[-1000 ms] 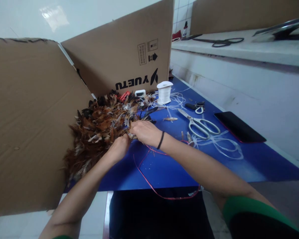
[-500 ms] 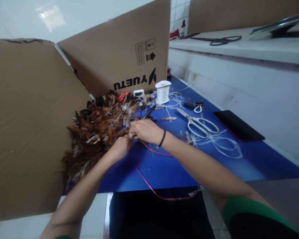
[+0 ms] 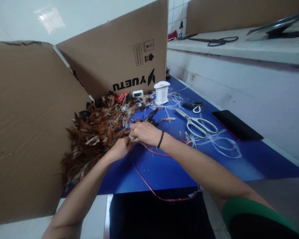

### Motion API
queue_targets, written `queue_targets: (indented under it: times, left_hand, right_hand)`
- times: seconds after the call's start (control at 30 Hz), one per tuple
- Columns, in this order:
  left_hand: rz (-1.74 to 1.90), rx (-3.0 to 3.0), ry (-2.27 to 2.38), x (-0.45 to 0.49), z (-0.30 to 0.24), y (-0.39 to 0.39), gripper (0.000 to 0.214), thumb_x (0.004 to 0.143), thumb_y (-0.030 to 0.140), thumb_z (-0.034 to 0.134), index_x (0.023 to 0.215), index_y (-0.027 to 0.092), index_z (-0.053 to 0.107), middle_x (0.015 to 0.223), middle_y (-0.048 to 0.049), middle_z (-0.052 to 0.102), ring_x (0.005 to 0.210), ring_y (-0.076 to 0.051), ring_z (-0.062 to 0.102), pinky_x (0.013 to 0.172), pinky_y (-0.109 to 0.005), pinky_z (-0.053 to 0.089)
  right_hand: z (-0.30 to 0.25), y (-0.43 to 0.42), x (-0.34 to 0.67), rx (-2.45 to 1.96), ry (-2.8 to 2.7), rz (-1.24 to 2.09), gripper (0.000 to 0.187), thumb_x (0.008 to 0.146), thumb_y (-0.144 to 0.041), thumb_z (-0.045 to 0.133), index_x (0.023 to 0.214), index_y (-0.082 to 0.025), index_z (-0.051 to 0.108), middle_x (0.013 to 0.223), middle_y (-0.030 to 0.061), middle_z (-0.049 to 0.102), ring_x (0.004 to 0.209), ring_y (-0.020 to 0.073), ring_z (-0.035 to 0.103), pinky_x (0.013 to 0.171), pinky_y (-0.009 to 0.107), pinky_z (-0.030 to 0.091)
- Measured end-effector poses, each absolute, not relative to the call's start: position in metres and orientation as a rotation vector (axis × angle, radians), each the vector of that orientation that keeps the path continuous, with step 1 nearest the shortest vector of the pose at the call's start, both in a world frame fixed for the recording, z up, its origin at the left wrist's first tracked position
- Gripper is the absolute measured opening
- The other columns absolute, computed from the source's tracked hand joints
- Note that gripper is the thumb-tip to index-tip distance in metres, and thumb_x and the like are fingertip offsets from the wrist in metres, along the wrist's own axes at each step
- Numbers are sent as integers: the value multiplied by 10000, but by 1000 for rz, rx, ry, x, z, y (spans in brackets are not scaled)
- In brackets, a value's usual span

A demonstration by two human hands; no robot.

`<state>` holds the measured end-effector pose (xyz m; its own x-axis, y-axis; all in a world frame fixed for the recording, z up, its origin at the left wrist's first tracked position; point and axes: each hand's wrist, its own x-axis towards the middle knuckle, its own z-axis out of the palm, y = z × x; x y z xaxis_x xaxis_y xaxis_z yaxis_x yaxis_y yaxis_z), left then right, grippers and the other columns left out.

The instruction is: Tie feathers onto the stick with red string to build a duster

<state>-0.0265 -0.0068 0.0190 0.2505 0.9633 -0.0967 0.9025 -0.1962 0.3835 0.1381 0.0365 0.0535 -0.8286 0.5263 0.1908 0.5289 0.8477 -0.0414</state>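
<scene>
My left hand [image 3: 119,150] and my right hand [image 3: 146,133] meet at the edge of a large pile of brown and black feathers [image 3: 102,126]. Both are closed on a small feather bunch [image 3: 132,138], and my fingers hide most of it. Dark feathers [image 3: 151,116] stick out just beyond my right hand. From under the right hand a thin red cord [image 3: 149,186] runs out and loops over the blue table's front edge. My right wrist wears a black band.
Cardboard panels [image 3: 109,56] stand behind and left of the feathers. On the blue table [image 3: 161,176] are a white ribbon spool [image 3: 161,93], scissors [image 3: 198,126], small snips [image 3: 193,106], loose ribbon [image 3: 226,146] and a black phone [image 3: 236,124]. A ledge [image 3: 239,49] runs along the right.
My left hand has shifted slightly at the feather bunch, its fingers a little nearer the right hand. The whole view has moved slightly; the table items lie as before.
</scene>
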Motion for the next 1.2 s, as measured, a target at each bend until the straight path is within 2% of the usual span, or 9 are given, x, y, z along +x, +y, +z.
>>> queue_targets:
  times: [0.33, 0.63, 0.93, 1.2]
  left_hand:
    - [355, 1983, 1594, -29, 15, -5, 275, 828, 369, 428, 673, 157, 508, 526, 6, 519, 481, -116, 458, 516, -236, 354]
    - [396, 1896, 1546, -30, 10, -4, 299, 825, 408, 434, 664, 163, 494, 515, 17, 492, 445, -101, 435, 467, -224, 329]
    - [357, 2043, 1558, -24, 9, -3, 259, 824, 346, 443, 664, 154, 513, 558, -9, 551, 489, -111, 460, 503, -233, 340]
    - [351, 2164, 1572, -17, 8, -5, 224, 826, 294, 447, 682, 142, 528, 556, -15, 555, 503, -117, 475, 518, -242, 352]
  right_hand:
    - [53, 37, 141, -781, -2857, -32, 227, 901, -207, 466, 924, -195, 691, 990, 75, 635, 844, 160, 583, 595, 247, 310]
    - [44, 41, 149, -747, -2792, -26, 222, 894, -330, 495, 948, -223, 683, 995, 44, 642, 822, 144, 591, 552, 257, 270]
    - [52, 36, 145, -810, -2860, -5, 203, 882, -269, 495, 916, -212, 687, 957, 53, 649, 842, 174, 603, 553, 249, 301]
    - [57, 29, 136, -919, -2923, 21, 211, 828, -126, 490, 881, -137, 693, 975, 114, 665, 906, 232, 634, 654, 281, 431]
